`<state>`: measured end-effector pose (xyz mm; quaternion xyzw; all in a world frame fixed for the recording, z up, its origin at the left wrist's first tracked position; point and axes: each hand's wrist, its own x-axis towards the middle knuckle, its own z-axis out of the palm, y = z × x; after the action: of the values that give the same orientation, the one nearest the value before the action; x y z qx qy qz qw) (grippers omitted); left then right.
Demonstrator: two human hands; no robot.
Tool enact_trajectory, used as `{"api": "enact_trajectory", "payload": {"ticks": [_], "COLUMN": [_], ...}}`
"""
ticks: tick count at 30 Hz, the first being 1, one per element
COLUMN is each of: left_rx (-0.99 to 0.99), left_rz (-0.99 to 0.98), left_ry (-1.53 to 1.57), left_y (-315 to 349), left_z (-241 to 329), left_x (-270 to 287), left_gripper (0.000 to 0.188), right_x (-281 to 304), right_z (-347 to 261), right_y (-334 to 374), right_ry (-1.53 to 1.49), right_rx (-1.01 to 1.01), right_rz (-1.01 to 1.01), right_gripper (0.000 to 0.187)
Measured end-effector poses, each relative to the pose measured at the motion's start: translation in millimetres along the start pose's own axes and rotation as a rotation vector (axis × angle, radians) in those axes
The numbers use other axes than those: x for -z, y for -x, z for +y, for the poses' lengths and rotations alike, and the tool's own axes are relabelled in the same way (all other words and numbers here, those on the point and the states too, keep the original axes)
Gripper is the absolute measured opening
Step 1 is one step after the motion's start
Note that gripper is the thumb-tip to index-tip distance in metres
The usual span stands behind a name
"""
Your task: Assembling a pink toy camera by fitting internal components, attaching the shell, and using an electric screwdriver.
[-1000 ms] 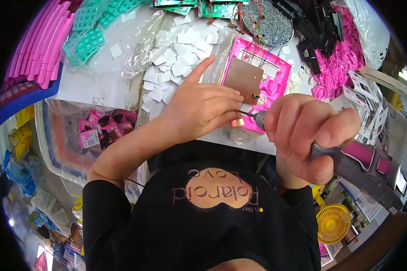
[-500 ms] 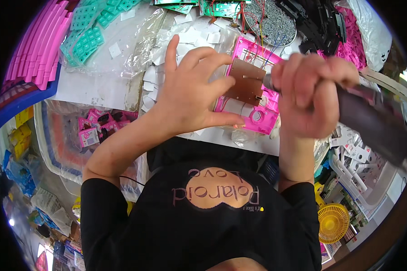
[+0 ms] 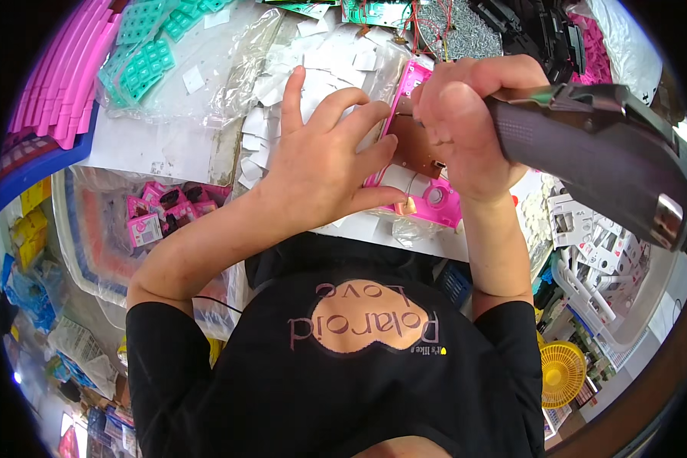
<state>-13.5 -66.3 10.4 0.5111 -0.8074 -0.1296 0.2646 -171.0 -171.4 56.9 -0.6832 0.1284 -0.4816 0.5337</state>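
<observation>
Writing 1st: black shirt, nearest the wearer from the pink casing, carries 2 big lines of lettering on a tan patch plus 1 small line, all upside down from here. Pink packets in a clear bin, left of casing, incl. 1 w/ a white label; print too small to read. White printed pieces w/ tiny marks sit in a tray to the right of casing.

Casing lies on the worktop, w/ a brown board in it. L hand: grip released, fingers spread, thumb at casing's near left corner by a coppery piece. R hand: grip clenched round a dark driver, above casing; hand + tool block much of its right side. Bit tip's hard to see, prob. over the board.

Left of casing: white paper bits, then teal button pads & pink strips further out. Beyond casing: green circuit bds, metal screws; black plastic parts beyond & right. Yellow fan low, right of casing.
</observation>
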Motion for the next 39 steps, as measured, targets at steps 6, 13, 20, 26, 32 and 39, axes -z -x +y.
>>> {"api": "enact_trajectory", "payload": {"ticks": [6,13,20,26,32,39], "left_rx": [0.039,0.028,-0.059,0.083,0.085,0.678], "left_rz": [-0.017,-0.007,-0.016,-0.034,0.037,-0.338], "left_ry": [0.042,0.185,0.132,0.421,0.196,1.049], "left_y": [-2,17,11,-10,-24,-22], "left_z": [7,35,40,33,33,33], "left_x": [5,-1,-4,3,16,12], "left_gripper": [0.061,0.035,0.016,0.011,0.009,0.021], "right_x": [5,70,54,29,31,30], "right_z": [5,-48,-107,-68,-40,-31], "right_y": [-1,-8,36,96,95,106], "right_ry": [-0.11,-0.212,0.715,0.998,0.962,0.918], "right_rx": [-0.092,0.028,0.282,-0.197,-0.128,0.001], "right_rz": [-0.012,-0.063,0.616,-0.058,-0.091,0.009], "right_gripper": [0.016,0.042,0.054,0.035,0.021,0.027]}}
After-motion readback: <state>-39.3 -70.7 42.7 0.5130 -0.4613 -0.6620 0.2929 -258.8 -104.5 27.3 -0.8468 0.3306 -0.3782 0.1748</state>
